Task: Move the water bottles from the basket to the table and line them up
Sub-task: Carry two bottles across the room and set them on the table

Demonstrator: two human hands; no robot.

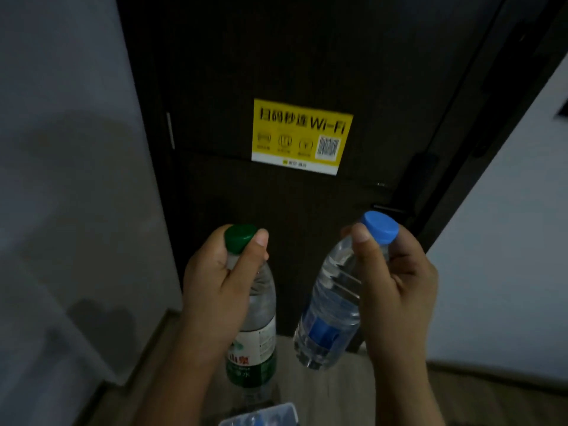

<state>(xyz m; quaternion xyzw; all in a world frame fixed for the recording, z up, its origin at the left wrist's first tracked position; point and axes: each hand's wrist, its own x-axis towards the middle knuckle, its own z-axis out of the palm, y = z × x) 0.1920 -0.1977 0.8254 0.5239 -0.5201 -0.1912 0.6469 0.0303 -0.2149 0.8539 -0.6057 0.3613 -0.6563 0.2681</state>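
Your left hand (215,290) grips green-capped bottle (255,330) at neck; right hand (396,290) grips blue-capped bottle (329,312) likewise, tilted; both aloft before dark door (307,56). Table unseen; basket (261,416) probably below. Carry level, set bases down side by side

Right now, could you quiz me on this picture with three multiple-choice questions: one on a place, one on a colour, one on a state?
1. Where is the yellow sticker? A. on the door B. on the floor C. on the wall
2. What colour is the cap of the left bottle? A. blue B. red C. green
3. What is the right hand doing? A. hanging empty B. gripping the right bottle C. pressing the door

Answers: 1 A, it sits mid-door. 2 C, green shows above the left hand's thumb. 3 B, its fingers curl round the neck.
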